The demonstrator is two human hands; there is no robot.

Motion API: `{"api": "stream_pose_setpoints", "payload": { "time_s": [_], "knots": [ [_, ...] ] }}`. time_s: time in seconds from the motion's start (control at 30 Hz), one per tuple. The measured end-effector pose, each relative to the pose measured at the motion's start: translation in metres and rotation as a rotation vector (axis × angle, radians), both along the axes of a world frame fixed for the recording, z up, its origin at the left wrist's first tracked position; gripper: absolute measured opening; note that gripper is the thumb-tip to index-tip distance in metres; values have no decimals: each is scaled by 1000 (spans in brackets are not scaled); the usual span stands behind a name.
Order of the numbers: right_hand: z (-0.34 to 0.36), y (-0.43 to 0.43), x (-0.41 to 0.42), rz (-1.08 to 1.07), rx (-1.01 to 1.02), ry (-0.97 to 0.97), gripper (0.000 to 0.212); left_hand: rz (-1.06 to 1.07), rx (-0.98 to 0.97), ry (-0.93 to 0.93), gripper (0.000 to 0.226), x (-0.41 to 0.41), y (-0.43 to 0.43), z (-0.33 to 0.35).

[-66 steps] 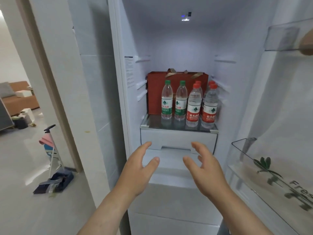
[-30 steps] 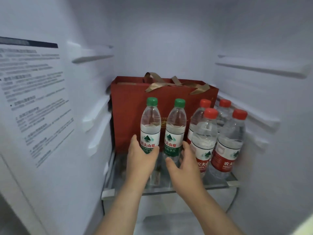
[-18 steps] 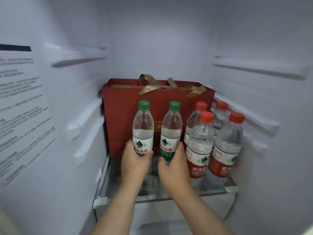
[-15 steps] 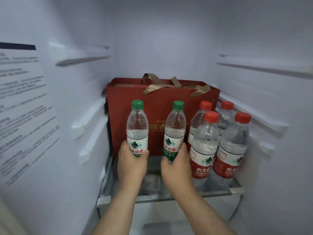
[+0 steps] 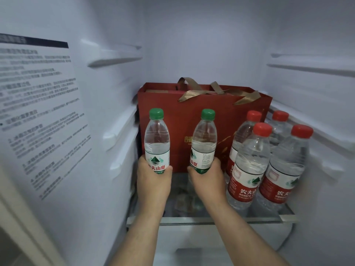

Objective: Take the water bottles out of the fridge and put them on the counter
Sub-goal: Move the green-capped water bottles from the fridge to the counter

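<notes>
Inside the open fridge, my left hand (image 5: 153, 181) is wrapped around the lower half of a green-capped water bottle (image 5: 157, 139), held upright above the glass shelf (image 5: 211, 217). A second green-capped bottle (image 5: 204, 139) stands upright in my right hand (image 5: 208, 181), tilted slightly right. Both bottle bases are hidden by my fingers. To the right, several red-capped, red-labelled water bottles (image 5: 249, 169) stand on the shelf in two rows, close to my right wrist.
A red paper gift bag (image 5: 207, 104) with gold ribbon handles stands at the back of the shelf behind the bottles. The left wall carries a printed label (image 5: 38, 112) and shelf rails (image 5: 115, 58). A white drawer (image 5: 192, 242) sits below the shelf.
Both hands went from open outside the fridge to closed on the two green-capped bottles, which are now spread further apart and raised off the shelf. The red-capped bottles have not moved.
</notes>
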State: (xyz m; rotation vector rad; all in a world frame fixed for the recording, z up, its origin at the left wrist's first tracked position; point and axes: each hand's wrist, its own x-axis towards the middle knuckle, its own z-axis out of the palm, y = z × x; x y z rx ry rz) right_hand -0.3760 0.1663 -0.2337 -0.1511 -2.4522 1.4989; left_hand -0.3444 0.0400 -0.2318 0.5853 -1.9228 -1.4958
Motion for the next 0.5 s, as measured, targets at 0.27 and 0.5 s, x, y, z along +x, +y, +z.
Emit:
{"api": "stream_pose_setpoints", "payload": {
  "time_s": [0.27, 0.5],
  "knots": [
    [5, 3, 29, 28, -9, 18, 53, 3, 3, 2, 44, 10, 1, -2],
    [11, 28, 85, 75, 51, 63, 53, -79, -32, 1, 41, 48, 10, 5]
  ]
}}
